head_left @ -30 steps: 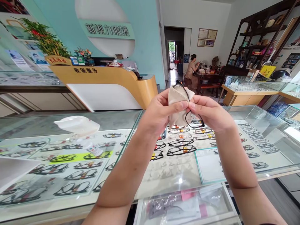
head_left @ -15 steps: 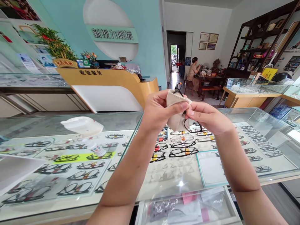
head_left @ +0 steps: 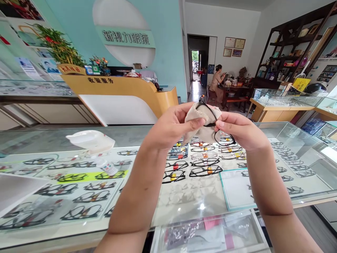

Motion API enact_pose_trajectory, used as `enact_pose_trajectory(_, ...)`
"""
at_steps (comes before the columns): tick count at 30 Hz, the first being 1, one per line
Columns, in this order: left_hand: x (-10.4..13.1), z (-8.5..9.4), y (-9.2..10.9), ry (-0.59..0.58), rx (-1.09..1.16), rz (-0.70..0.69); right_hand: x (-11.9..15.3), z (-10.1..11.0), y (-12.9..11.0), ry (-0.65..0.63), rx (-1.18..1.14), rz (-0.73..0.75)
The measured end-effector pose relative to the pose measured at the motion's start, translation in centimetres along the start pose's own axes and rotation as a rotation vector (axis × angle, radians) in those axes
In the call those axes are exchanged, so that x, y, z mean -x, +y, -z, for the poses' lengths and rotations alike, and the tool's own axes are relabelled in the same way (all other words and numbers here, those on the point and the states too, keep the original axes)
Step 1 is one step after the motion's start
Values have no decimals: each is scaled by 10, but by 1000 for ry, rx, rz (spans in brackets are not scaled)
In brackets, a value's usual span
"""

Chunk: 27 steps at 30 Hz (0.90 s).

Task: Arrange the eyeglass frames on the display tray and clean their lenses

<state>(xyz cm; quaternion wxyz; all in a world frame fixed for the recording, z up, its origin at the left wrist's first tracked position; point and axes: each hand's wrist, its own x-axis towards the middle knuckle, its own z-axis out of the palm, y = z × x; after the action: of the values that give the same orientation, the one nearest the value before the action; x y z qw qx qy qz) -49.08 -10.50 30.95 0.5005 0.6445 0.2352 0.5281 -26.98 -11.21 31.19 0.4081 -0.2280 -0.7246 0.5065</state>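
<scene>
Above the glass counter I hold a pair of black-framed eyeglasses (head_left: 224,138) at a tilt. My left hand (head_left: 176,123) is closed on a beige cleaning cloth (head_left: 202,135), its thumb pressing the cloth near the upper lens. Part of the cloth lies behind that lens, and a temple with an orange tip sticks up beyond it. My right hand (head_left: 240,130) pinches the frame around its middle, between thumb and fingers. The other lens hangs below the right fingertips, apart from the cloth.
Rows of eyeglasses lie inside the glass display case (head_left: 195,196). On its left top stand a white scoop-shaped container (head_left: 89,140) and a small white bottle (head_left: 107,166). A teal-edged white board (head_left: 237,189) lies at right. A person (head_left: 217,82) sits at a table in the back.
My left hand has shifted slightly left, and the cloth has opened, so more of the upper lens shows. My right hand has moved a little right with the eyeglasses.
</scene>
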Motion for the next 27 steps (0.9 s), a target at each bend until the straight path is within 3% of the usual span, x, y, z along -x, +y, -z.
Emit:
enact_pose_trajectory(9, -1, -19, -3, 111, -4, -158, -6, -15, 4, 21, -99, 2)
enact_pose_trajectory(15, 0, -31, -15, 282, -25, -288, -4, -14, 6, -25, -40, 5)
enact_pose_trajectory(22, -10, -7, -19, 190, -165, -417, -3, -13, -3, 33, 62, 65)
enact_pose_trajectory(27, -16, 18, -11, 293, -392, -527, 3, 3, -18, 234, 142, 97)
